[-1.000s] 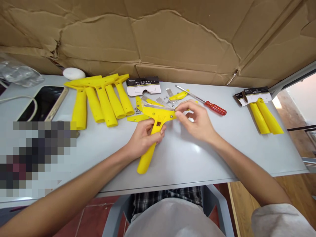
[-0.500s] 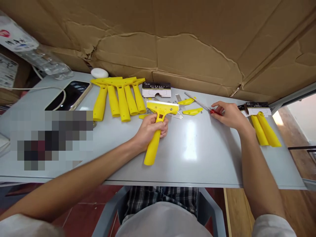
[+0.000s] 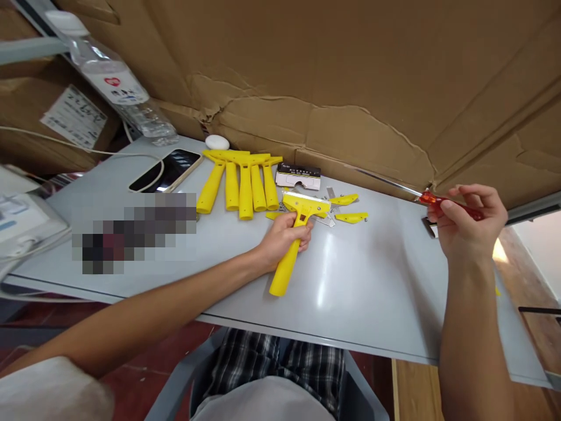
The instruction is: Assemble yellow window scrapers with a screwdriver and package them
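Left hand point(image 3: 284, 241): gripping yellow scraper point(image 3: 284, 275) by its handle
Right hand point(image 3: 475, 228): holding red screwdriver point(image 3: 428, 197), raised right of scraper
Card point(image 3: 298, 178): behind scraper
Phone point(image 3: 177, 168): left of scraper

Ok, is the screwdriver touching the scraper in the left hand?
Apart: the head view shows the screwdriver held in the right hand, well clear of the scraper.

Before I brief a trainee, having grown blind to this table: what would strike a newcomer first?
The yellow scraper in the left hand, mid-table, comes first. Next is the red-handled screwdriver in the right hand, at right. Five yellow scraper handles lie bunched behind, to the scraper's left.
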